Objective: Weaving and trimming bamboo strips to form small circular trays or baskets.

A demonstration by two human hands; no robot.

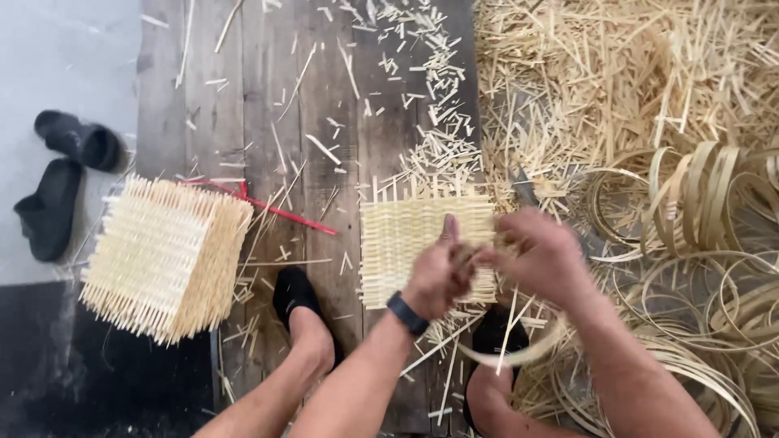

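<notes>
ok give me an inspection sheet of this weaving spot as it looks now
surface: dark wooden plank floor, strewn with cuttings.
job's things: flat woven mat under the hands; thin strip curling beneath them.
clutter: stack of woven mats, red stick, heap of offcuts, coiled strips.
grippers: left hand and right hand meet over the mat; grip unclear.
cables: nothing seen.
surroundings: pair of black shoes on grey floor; person's feet in black slippers.
</notes>
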